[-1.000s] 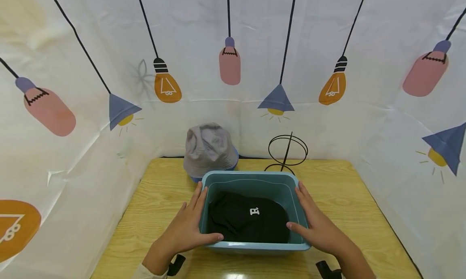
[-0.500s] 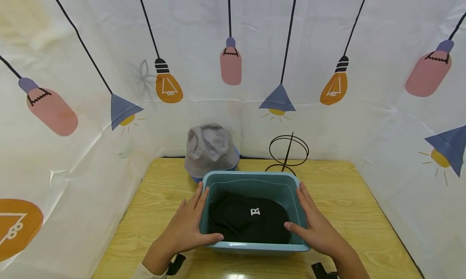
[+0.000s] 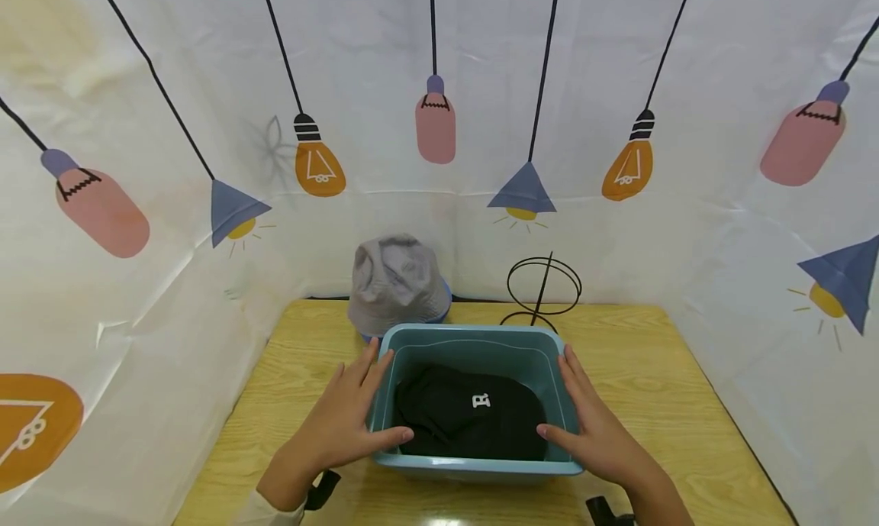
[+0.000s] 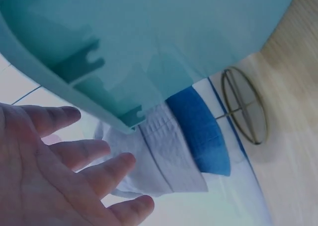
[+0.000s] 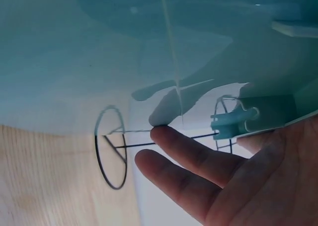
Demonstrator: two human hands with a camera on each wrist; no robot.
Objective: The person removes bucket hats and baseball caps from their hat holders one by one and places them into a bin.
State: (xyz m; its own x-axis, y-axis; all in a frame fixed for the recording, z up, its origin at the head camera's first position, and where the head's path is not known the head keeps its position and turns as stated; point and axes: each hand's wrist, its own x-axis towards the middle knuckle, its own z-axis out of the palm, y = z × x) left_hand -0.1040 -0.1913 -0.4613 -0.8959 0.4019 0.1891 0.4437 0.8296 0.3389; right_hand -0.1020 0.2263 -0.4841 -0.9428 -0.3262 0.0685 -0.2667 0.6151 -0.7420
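A teal plastic bin [image 3: 474,465] stands on the wooden table, with a black cap [image 3: 474,427] bearing a white letter lying inside. My left hand [image 3: 339,419] is spread beside the bin's left wall, fingers extended and thumb over the near left corner. The left wrist view shows a gap between those fingers [image 4: 107,179] and the bin's rim [image 4: 74,94]. At the right wall, my right hand [image 3: 604,434] has its thumb over the rim; in the right wrist view one straight finger [image 5: 186,149] reaches the bin's outer wall. Neither hand grips anything.
Behind the bin on the left sits a grey bucket hat [image 3: 397,282] with blue under its brim. A black wire stand [image 3: 542,285] is behind it on the right. White sheeting [image 3: 453,228] printed with lamps surrounds the wooden table [image 3: 673,373].
My left hand has come away from the bin's rim, moving slightly left. The right hand has shifted a little inward with its thumb farther over the rim. Bin and cap stay put.
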